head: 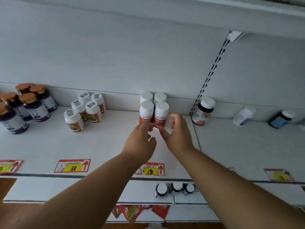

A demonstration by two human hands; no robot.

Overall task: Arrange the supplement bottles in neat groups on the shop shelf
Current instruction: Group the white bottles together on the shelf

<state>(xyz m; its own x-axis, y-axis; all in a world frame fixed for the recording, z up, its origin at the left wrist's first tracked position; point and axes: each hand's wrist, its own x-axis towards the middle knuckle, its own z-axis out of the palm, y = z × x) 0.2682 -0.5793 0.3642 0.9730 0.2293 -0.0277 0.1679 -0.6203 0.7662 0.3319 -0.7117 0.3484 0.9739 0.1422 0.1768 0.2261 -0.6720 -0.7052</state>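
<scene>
Both bare arms reach toward twelve o'clock. The left hand [140, 139] and right hand [177, 133] hover side by side. Their fingers [172, 120] are loosely spread.

A: Where is there room on the white shelf [115, 146]?

B: The front strip is bare, and so are the lanes between the clusters.

A: What blocks the back?

B: 4 white-capped orange bottles [153, 111] stand tight against the rear wall, both hands right in front of them. To their left sit 5 orange-and-green bottles [85, 109], further left the brown-capped dark bottles [24, 106].

A: And to the right?

B: A dark bottle with a white cap [203, 111] stands by the slotted upright [209, 75].
</scene>
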